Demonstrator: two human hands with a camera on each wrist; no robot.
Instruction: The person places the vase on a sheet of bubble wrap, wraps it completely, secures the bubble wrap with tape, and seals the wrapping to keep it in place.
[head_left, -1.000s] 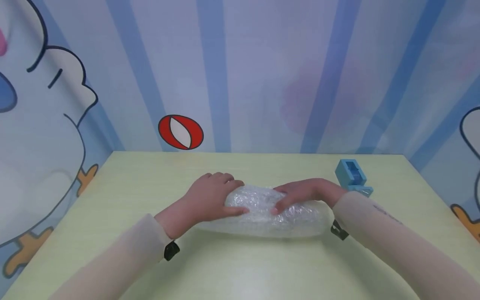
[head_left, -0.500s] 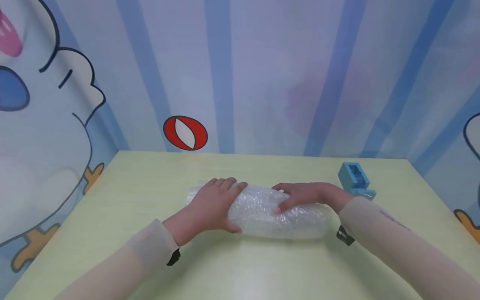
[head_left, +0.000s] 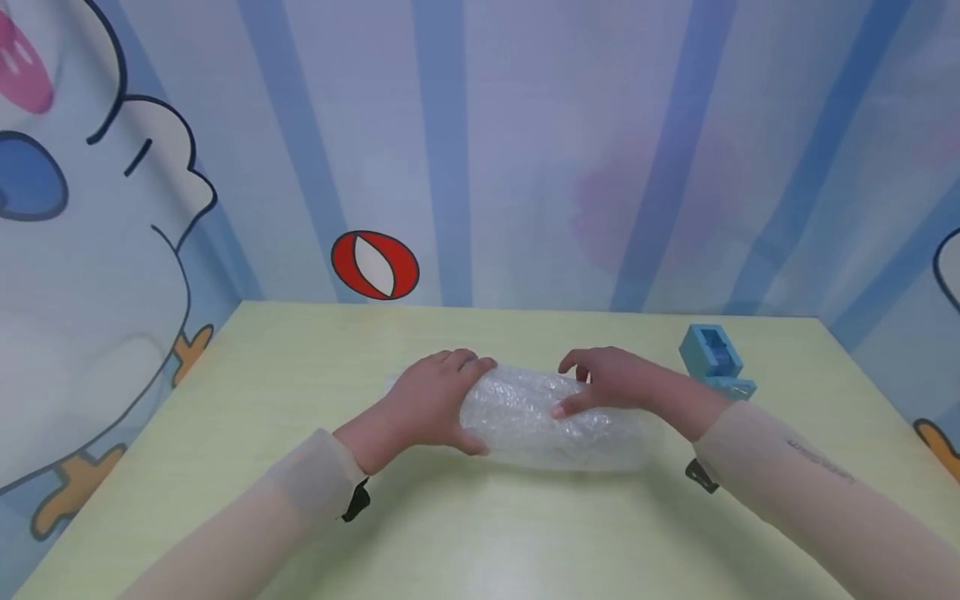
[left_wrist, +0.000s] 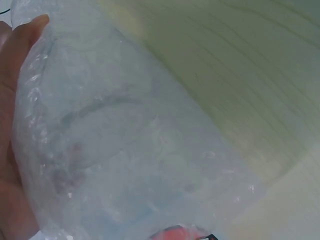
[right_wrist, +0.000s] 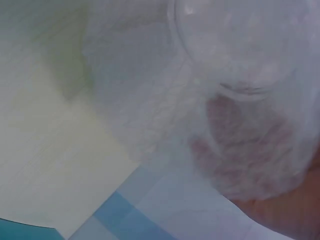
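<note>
- The bubble-wrapped bundle lies lengthwise along the table's far edge, set in from it, about midway between the left and right edges; whether it touches the tabletop I can't tell.
- The left hand grips its left part, thumb on the near side, fingers over the far side.
- The right hand holds it right of the middle, thumb on the wrap, fingers bent behind; how tightly, I can't tell.
- A blue block sits toward the far right corner.
- The wrap looks soft, slick and light—though a round outline shows through, so perhaps something stiffer inside; best held broadly, both ends supported.
</note>
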